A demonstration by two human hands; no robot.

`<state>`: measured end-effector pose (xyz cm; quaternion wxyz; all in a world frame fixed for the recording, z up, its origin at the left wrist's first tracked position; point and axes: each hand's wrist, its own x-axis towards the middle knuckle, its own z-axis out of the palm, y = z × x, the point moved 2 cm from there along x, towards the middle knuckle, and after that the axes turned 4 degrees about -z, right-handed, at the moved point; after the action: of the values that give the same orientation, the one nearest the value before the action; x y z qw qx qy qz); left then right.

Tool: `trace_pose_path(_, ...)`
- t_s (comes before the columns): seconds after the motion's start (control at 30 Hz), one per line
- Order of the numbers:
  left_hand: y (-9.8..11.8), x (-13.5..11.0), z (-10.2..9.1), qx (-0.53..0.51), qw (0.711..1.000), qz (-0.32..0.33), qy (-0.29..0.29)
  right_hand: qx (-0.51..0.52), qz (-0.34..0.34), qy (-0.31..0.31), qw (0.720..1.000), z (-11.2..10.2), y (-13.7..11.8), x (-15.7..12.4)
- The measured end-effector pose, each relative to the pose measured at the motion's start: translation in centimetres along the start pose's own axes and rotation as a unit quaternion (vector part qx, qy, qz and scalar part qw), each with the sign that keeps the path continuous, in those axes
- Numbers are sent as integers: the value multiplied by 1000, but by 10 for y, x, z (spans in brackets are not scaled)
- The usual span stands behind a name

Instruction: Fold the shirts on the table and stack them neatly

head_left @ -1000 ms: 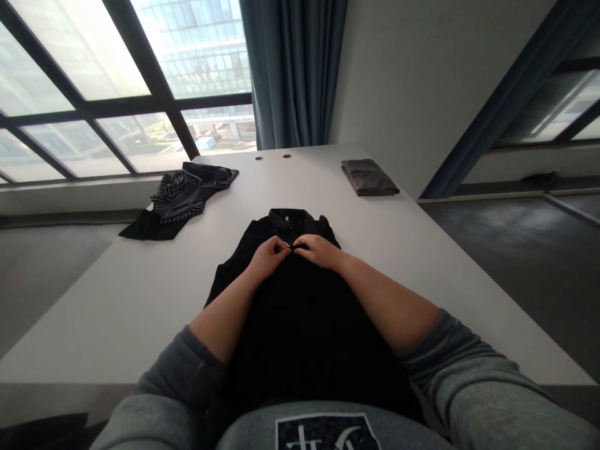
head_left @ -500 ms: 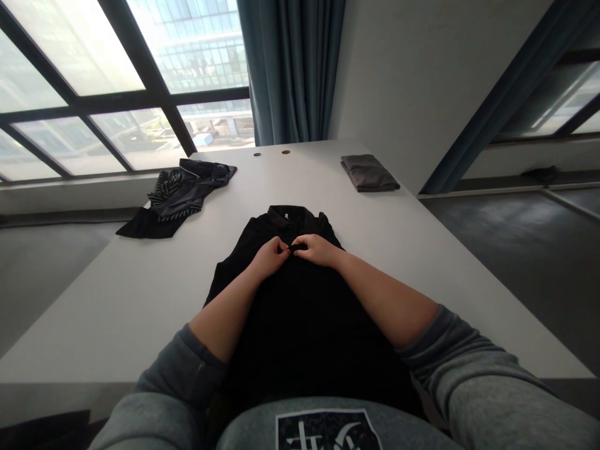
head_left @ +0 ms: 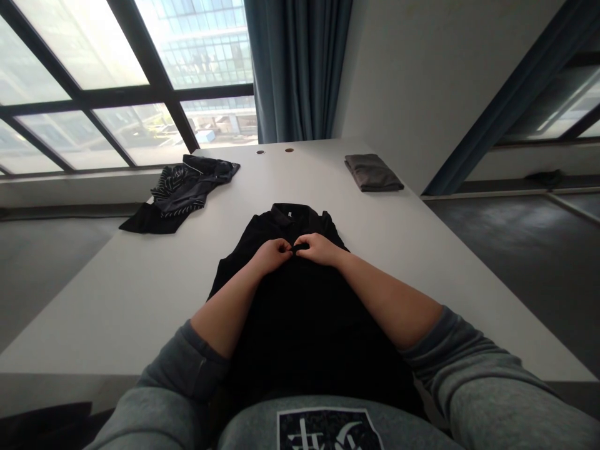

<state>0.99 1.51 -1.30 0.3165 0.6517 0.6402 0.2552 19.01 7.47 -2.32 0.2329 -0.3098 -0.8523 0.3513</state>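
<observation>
A black polo shirt [head_left: 304, 331] lies flat on the white table, collar [head_left: 290, 215] pointing away from me. My left hand [head_left: 272, 256] and my right hand [head_left: 319, 249] meet at its placket, just below the collar. The fingertips of both pinch the fabric there, and they hide any button or buttonhole. The lower part of the shirt runs toward my lap, where my grey sleeves and sweatshirt cover its end.
A crumpled dark striped garment [head_left: 180, 197] lies at the table's far left, and a folded grey garment [head_left: 374, 172] lies at the far right. The white table [head_left: 117, 294] has two small round holes [head_left: 274, 150] near its far edge. Its sides drop to the floor.
Both hands stay pinched at the placket with no clear movement. The view has shifted slightly, and the table and garments sit a little differently in the frame.
</observation>
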Motion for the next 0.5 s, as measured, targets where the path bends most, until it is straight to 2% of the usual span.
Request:
trace_pose_path(0.27,0,-2,-1,-141,987,-67,-37,55,2,32,998,0,-4,-2)
trace_pose_path(0.4,-1,-2,-2,-120,988,-93,-19,64,4,34,997,1,-4,-2)
trace_pose_path(0.5,-4,-2,-3,-100,991,-85,-14,40,-12,29,999,0,-7,-2)
